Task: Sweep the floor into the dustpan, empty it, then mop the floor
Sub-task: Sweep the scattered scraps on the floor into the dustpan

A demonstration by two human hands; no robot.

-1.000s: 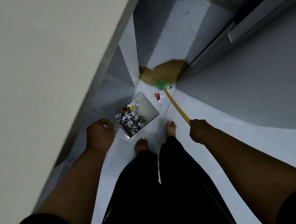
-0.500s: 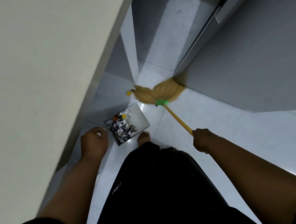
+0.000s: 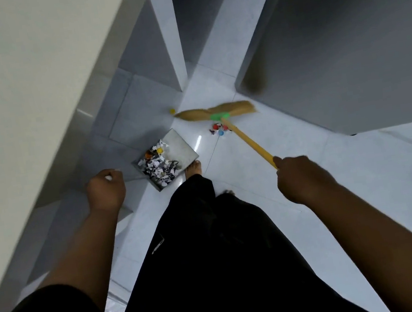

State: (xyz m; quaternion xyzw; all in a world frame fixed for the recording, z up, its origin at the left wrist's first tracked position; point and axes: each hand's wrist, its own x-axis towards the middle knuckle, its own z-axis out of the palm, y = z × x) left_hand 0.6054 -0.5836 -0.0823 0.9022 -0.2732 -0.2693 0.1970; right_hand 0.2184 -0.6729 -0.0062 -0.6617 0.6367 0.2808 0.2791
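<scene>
My right hand grips the yellow stick of a broom. Its straw head, with a green collar, lies spread on the pale floor tiles. Just in front of the head sits a small heap of coloured bits. A yellow ball rests left of the bristles. The grey square dustpan stands on the floor by my left foot, filled with paper scraps. My left hand is a fist above and left of the pan, with a pale handle tip showing in it; the handle's shaft is hidden.
A cream wall runs along the left. A large grey cabinet fills the right, and a narrow partition juts out behind the ball. My bare feet stand beside the dustpan.
The broom head left the corner by the cabinet, swept left, then drew back toward me. Coloured bits now lie in front of it. One yellow ball has rolled left.
</scene>
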